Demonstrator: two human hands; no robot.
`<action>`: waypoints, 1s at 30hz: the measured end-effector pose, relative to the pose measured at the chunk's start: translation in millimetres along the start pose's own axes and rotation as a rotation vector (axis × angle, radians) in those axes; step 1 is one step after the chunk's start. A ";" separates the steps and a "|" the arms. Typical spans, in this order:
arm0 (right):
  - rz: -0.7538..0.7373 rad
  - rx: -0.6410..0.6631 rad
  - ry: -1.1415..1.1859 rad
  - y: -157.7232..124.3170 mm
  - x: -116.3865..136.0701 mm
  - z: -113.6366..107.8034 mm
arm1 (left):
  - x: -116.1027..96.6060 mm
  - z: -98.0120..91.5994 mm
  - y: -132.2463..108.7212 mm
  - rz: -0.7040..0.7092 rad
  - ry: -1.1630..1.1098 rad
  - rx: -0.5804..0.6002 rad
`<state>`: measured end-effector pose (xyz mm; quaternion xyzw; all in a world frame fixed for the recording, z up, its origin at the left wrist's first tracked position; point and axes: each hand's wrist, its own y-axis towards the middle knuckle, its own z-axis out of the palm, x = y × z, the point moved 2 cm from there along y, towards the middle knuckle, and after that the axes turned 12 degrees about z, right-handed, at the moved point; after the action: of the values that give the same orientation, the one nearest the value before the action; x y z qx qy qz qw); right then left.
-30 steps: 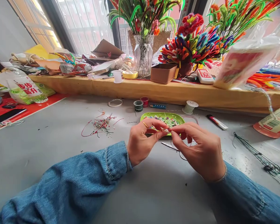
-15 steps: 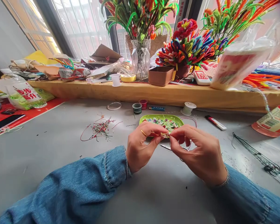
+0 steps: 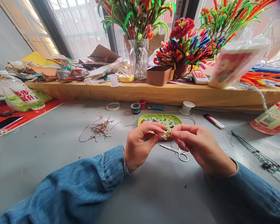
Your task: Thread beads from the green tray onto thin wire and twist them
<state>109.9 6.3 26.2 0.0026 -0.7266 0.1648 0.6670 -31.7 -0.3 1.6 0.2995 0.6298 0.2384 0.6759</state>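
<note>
Between the fingertips of my left hand [image 3: 140,144] is a small gold-coloured beaded piece [image 3: 167,135], with a dark cord [image 3: 171,145] hanging below it. My right hand [image 3: 199,146] pinches at the right side of that piece, thumb and forefinger pressed together; exactly what they grip is hidden. Just behind both hands lies a green tray [image 3: 141,119] of mixed coloured beads, its front partly covered by the fingers. Silver scissors [image 3: 182,156] lie on the grey table beneath my hands, blades pointing left.
A heap of cord snippets [image 3: 99,129] lies left of the tray. Behind it stand a dark green spool [image 3: 135,108], a red spool [image 3: 142,104] and a white spool [image 3: 187,107]. A lighter [image 3: 214,121], knotted dark cords [image 3: 259,155] and a bottle [image 3: 273,118] are at right.
My right hand has turned and shifted slightly right, its fingers drawn closer together. The scissors' handles now show below the hands. The view has shifted slightly.
</note>
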 end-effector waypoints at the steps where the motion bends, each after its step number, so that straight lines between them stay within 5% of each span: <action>1: 0.011 -0.002 0.012 -0.2 0.5 0.1 | 0.7 0.3 0.8 -0.006 -0.023 0.004; 15: 0.093 0.071 0.085 2.6 0.3 -1.5 | 8.3 0.3 4.1 -0.406 -0.284 -0.026; 26: 0.093 -0.101 0.176 8.5 -4.3 -7.9 | 15.3 -1.5 4.0 -0.532 -0.396 -0.117; 30: 0.111 -0.046 0.263 7.4 -1.4 -7.3 | 18.2 -3.1 3.1 -0.561 -0.384 -0.146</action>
<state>115.4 14.7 23.5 -0.0745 -0.6354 0.1837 0.7463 -32.9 15.0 -9.2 0.1049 0.5302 0.0272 0.8409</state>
